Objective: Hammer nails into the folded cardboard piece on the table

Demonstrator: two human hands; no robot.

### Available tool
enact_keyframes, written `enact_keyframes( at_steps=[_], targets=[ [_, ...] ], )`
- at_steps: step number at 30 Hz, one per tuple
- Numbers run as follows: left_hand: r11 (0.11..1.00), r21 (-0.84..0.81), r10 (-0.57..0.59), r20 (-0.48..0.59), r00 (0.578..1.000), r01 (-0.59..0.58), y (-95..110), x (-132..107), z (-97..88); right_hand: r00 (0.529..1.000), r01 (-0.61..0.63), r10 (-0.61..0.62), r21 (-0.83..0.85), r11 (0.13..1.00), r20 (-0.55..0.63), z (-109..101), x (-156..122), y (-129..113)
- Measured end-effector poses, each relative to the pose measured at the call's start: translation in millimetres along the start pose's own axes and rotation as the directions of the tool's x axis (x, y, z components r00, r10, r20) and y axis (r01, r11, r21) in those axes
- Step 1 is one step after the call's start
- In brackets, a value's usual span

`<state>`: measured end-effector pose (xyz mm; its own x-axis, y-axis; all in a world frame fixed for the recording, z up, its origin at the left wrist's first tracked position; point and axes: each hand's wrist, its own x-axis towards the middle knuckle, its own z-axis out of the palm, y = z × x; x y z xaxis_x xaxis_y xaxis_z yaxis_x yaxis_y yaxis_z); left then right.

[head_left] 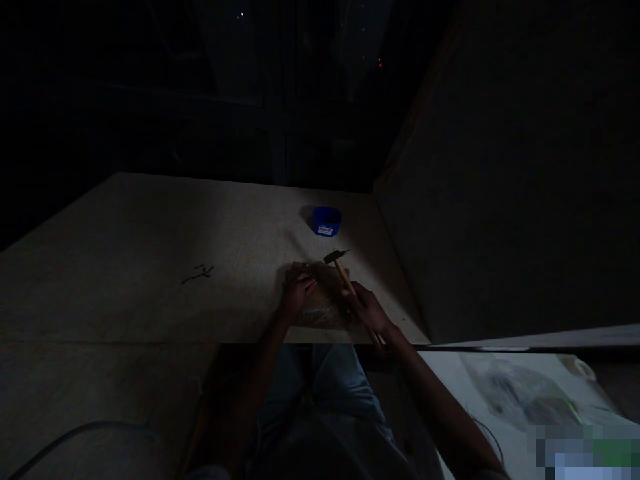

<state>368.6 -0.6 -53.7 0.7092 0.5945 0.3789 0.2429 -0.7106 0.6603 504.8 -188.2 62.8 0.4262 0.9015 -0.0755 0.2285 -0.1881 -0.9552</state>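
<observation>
A small wooden block (324,300) lies near the front edge of a pale board table (150,253). My right hand (369,309) is closed round the wooden handle of a hammer (339,264), whose dark head hovers over the block's far end. My left hand (299,295) rests on the block's left side with fingers pinched together, possibly on a small nail that is too dim to make out. The scene is very dark.
A blue plastic tub (327,221) stands behind the block. Several dark nails (198,273) lie loose to the left. A large upright board (510,200) walls off the right side. A cable (80,433) curves across the floor at lower left.
</observation>
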Motion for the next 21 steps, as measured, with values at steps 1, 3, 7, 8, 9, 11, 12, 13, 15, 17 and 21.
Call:
enact_keyframes(
  at_steps=[1, 3, 7, 8, 9, 11, 12, 13, 15, 17, 21],
  targets=[
    [1.000, 0.001, -0.002, 0.003, 1.000, 0.002, 0, 0, -0.1, 0.999, 0.043, -0.041, -0.105, 0.994, 0.020, -3, -3, -6],
    [1.000, 0.002, -0.004, 0.008, 1.000, 0.004, 0, 0, -0.4, 0.994, 0.100, -0.088, -0.245, 0.964, 0.062, -4, -7, -13],
    [1.000, 0.010, -0.021, 0.004, 1.000, 0.021, -2, 0, -0.9, 0.990, 0.139, -0.123, -0.320, 0.937, 0.070, 4, -11, -13],
    [1.000, 0.012, -0.025, 0.005, 1.000, 0.025, -2, 0, -0.8, 0.990, 0.144, -0.134, -0.319, 0.937, 0.053, 6, -11, -11],
    [1.000, 0.013, -0.028, 0.008, 1.000, 0.028, -1, 0, -0.8, 0.989, 0.149, -0.145, -0.315, 0.937, 0.037, 7, -11, -10],
    [0.999, 0.012, -0.034, 0.014, 0.999, 0.034, -1, 0, -0.8, 0.987, 0.161, -0.158, -0.309, 0.937, 0.036, 9, -11, -7],
    [0.999, 0.012, -0.037, 0.013, 0.999, 0.037, 0, 0, -0.9, 0.985, 0.170, -0.161, -0.311, 0.935, 0.054, 9, -11, -5],
    [0.999, 0.011, -0.040, 0.012, 0.999, 0.040, 1, 0, -1.1, 0.983, 0.180, -0.164, -0.314, 0.932, 0.078, 9, -11, -4],
    [0.999, 0.009, -0.043, 0.008, 0.999, 0.043, 3, 0, -1.8, 0.978, 0.199, -0.167, -0.328, 0.923, 0.124, 9, -11, -1],
    [0.999, 0.006, -0.044, 0.002, 0.999, 0.044, 5, 0, -2.4, 0.976, 0.207, -0.168, -0.340, 0.918, 0.139, 11, -13, 2],
    [0.999, -0.002, -0.045, -0.012, 0.999, 0.045, 7, 0, -2.3, 0.981, 0.188, -0.166, -0.315, 0.930, 0.096, 15, -19, 4]
  ],
)
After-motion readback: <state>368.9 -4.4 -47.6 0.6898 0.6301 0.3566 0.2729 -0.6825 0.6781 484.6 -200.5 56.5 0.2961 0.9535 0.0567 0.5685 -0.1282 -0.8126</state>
